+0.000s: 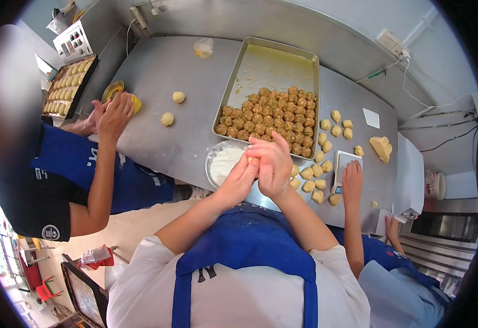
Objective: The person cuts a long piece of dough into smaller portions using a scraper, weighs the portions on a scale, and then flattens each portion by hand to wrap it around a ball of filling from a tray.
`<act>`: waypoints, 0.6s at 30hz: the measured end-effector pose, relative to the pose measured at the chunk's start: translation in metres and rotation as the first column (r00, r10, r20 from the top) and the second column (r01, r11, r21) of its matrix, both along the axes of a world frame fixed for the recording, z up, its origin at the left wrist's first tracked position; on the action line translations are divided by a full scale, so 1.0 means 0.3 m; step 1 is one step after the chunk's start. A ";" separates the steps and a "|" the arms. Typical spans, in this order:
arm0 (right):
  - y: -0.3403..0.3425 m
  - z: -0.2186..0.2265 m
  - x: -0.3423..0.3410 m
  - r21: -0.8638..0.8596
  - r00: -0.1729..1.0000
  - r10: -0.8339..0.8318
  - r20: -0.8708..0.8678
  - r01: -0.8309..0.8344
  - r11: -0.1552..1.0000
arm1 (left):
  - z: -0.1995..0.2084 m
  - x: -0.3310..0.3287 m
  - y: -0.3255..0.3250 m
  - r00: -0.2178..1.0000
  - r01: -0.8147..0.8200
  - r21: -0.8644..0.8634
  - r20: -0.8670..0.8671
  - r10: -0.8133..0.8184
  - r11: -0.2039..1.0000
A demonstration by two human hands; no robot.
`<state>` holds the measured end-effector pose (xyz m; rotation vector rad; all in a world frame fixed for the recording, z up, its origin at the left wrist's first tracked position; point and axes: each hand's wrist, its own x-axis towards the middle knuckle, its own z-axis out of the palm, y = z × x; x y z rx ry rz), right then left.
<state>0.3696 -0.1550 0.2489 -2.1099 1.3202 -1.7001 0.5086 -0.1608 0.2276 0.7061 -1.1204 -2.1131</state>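
My left hand (241, 181) and my right hand (272, 166) are closed together above the table's near edge, right beside a metal bowl of white flour (225, 162). A little pale yellow dough (250, 160) peeks out between the fingers; the palms hide most of it. Just beyond my hands lies a large metal tray (248, 76), its near part filled with rows of brown filling balls (274, 112). Several pale dough pieces (316, 170) are scattered right of my right hand.
At the right, a co-worker's hand (352, 177) is over a white scale (339, 170), near a dough lump (381, 148). Another person's hands (113, 115) work at the left, near two dough balls (167, 119). A tray of shaped pastries (66, 87) stands far left.
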 end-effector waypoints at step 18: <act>0.052 0.002 0.070 0.183 0.971 -0.006 -0.239 0.051 0.982 | 0.092 0.026 -0.071 0.860 0.115 0.606 -0.457 0.226 0.787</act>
